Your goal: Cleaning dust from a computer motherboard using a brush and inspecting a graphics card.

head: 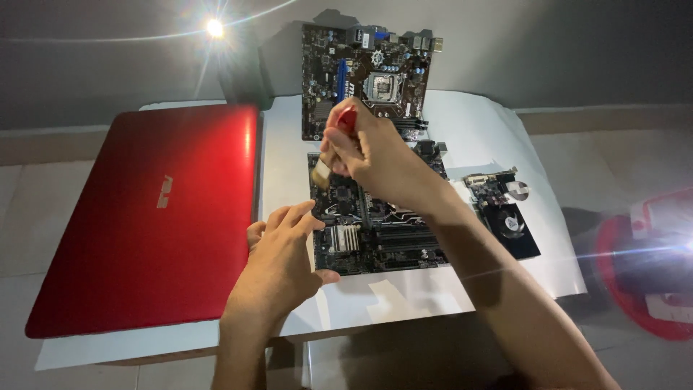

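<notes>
I grip a red-handled brush (333, 148) in my right hand (372, 155), fingers wrapped tight round the handle, its bristles down on the near motherboard's (375, 231) upper left corner. If I press hard, I reckon the bristles could snag a small part, or the board could slide on the white sheet (289, 155). My left hand (285, 256) holds nothing, fingers loosely curled, resting at the board's left edge beside the shut red laptop (144, 217). My right forearm crosses above the board.
</notes>
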